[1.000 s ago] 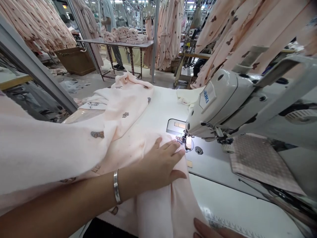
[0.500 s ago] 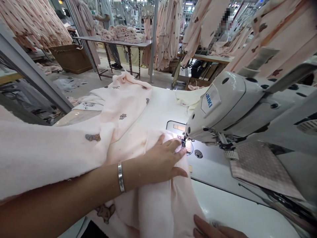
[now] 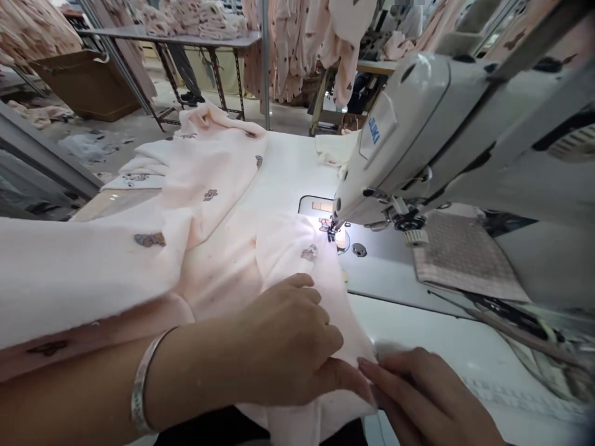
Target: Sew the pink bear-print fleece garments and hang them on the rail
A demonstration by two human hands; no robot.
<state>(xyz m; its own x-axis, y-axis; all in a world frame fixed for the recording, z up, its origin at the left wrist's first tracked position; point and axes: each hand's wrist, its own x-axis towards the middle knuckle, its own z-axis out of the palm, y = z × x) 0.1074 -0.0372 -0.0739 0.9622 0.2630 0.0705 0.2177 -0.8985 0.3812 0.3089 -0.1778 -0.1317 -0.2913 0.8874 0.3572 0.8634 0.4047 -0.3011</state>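
Pale pink fleece fabric (image 3: 223, 272) printed with small bears spreads over the white sewing table. Its right edge runs under the presser foot (image 3: 331, 231) of a white JUKI sewing machine (image 3: 395, 142). My left hand (image 3: 292, 341), with a silver bangle (image 3: 145, 378) at the wrist, lies on the cloth in front of the needle, its fingers curled and gripping the fabric. Close beside its thumb, my right hand (image 3: 423, 396) pinches the fabric's edge near the table front. The fingertips of both hands nearly meet there.
A checked pink cloth (image 3: 465, 254) lies under the machine arm. Behind the table stand a brown carton (image 3: 88, 87), a table (image 3: 186, 38) piled with folded garments, and hanging pink garments (image 3: 297, 49). A person's legs (image 3: 186, 71) show behind that table. A metal post (image 3: 41, 161) rises at left.
My left hand has drawn back from the presser foot toward me, its fingers curling. My right hand has come up to the fabric's edge beside it. The view has tilted down.
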